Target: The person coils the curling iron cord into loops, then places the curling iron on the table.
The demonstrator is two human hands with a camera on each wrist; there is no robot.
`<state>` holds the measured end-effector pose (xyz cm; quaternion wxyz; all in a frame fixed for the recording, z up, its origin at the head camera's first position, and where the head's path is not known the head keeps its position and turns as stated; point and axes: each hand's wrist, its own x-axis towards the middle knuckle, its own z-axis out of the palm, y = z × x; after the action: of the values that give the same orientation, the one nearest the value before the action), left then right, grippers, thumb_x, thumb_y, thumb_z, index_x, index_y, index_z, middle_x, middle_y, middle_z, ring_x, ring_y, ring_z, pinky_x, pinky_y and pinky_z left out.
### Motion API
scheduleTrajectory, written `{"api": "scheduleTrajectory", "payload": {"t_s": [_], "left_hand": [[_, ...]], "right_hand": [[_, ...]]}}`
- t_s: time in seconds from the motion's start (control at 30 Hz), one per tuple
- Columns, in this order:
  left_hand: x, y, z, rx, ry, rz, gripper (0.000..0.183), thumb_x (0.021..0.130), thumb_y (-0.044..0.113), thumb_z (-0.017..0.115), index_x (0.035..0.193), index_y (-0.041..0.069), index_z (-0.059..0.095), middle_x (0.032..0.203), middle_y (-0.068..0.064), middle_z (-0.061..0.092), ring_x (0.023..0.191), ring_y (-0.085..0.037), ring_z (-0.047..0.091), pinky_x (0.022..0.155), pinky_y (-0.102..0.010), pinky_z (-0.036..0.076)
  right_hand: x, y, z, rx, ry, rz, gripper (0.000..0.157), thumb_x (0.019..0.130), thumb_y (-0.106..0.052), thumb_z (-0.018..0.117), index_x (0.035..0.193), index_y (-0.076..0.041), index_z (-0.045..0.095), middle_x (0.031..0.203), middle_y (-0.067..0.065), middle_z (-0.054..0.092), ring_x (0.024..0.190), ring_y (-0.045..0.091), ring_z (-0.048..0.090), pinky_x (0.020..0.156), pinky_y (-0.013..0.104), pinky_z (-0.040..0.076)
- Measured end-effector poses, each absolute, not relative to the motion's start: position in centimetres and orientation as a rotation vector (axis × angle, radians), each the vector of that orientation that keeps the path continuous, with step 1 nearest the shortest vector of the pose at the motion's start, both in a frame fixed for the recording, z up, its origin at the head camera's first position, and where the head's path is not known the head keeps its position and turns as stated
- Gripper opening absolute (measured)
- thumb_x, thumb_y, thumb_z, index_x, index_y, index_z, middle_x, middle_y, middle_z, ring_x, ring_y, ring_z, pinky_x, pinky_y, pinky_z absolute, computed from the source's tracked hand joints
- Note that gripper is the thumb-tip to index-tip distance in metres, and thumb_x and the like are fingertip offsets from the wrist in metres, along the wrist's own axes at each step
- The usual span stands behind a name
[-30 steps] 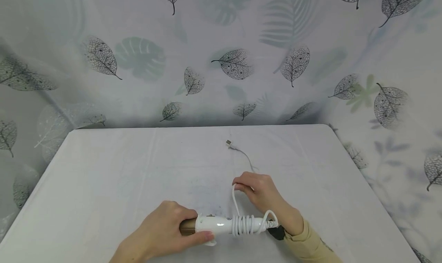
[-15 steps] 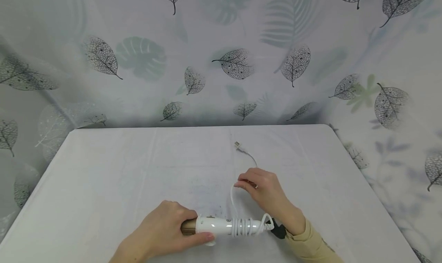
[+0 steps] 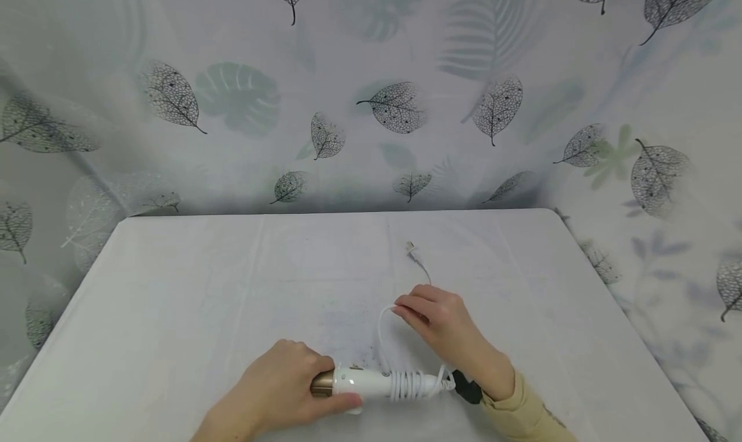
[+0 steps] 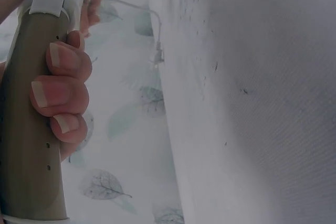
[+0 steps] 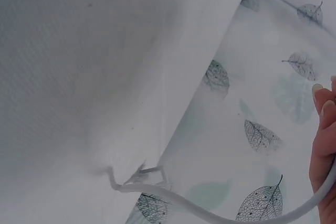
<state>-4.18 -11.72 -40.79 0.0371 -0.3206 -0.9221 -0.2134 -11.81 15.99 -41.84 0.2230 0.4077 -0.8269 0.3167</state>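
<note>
A curling iron with a white handle (image 3: 371,383) and a brownish-gold barrel (image 4: 31,129) lies crosswise near the table's front. My left hand (image 3: 284,384) grips it by the barrel, and the curled fingertips (image 4: 55,93) show on the barrel in the left wrist view. Several turns of white cord (image 3: 408,386) circle the handle. From there a loop rises to my right hand (image 3: 443,316), which pinches the cord between thumb and fingers. Beyond that hand the free end runs out to a two-prong plug (image 3: 413,251). The right wrist view shows the cord (image 5: 184,203) hanging from the hand.
A white-covered table (image 3: 203,287) with rounded far corners spreads under both hands. Leaf-printed curtain (image 3: 348,107) stands behind it and along both sides. A black item (image 3: 466,388) is at my right wrist by the sleeve (image 3: 516,410).
The plug has swung to the right and the cord's free end has shortened slightly. The loop by the right hand has bowed out leftward. My left hand and the curling iron have shifted slightly right.
</note>
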Motion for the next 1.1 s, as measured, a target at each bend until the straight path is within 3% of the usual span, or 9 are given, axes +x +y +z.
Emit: {"api": "scheduleTrajectory", "payload": {"t_s": [0.23,0.5,0.67,1.1], "left_hand": [[-4.1,-11.6,-40.8,-0.977,-2.841,-0.624,0.056,0.085,0.074,0.059,0.056,0.029,0.041,0.050,0.023,0.024,0.044,0.007,0.022,0.045,-0.013,0.019],[-3.9,-11.2,-40.8,-0.993,-2.863,-0.665,0.055,0.084,0.074,0.060,0.057,0.030,0.044,0.050,0.024,0.027,0.044,0.008,0.023,0.043,-0.012,0.020],[-4.0,-11.4,-41.0,-0.748,-3.021,-0.723,0.057,0.084,0.077,0.056,0.056,0.029,0.046,0.048,0.019,0.032,0.044,0.002,0.030,0.043,-0.018,0.026],[-4.4,-11.7,-39.8,-0.173,-3.178,-0.698,0.062,0.080,0.081,0.055,0.058,0.023,0.049,0.051,0.010,0.038,0.046,-0.005,0.034,0.046,-0.024,0.027]], "right_hand": [[-11.3,15.8,-41.3,1.160,-2.233,0.979,0.002,0.089,-0.009,0.076,0.089,-0.008,0.075,0.073,-0.005,0.059,0.060,0.002,0.046,0.056,0.009,0.038],[-10.9,15.5,-40.8,1.232,-2.190,0.950,0.012,0.096,-0.015,0.069,0.088,-0.008,0.074,0.074,-0.004,0.061,0.060,0.003,0.047,0.057,0.008,0.039],[-10.6,15.5,-40.1,1.224,-2.095,0.956,0.020,0.099,-0.021,0.064,0.089,-0.007,0.074,0.074,-0.003,0.062,0.058,0.004,0.047,0.056,0.009,0.038],[-9.8,15.2,-39.4,1.273,-2.044,0.969,0.017,0.099,-0.018,0.064,0.092,-0.007,0.075,0.079,-0.001,0.066,0.061,0.005,0.050,0.058,0.009,0.040]]}}
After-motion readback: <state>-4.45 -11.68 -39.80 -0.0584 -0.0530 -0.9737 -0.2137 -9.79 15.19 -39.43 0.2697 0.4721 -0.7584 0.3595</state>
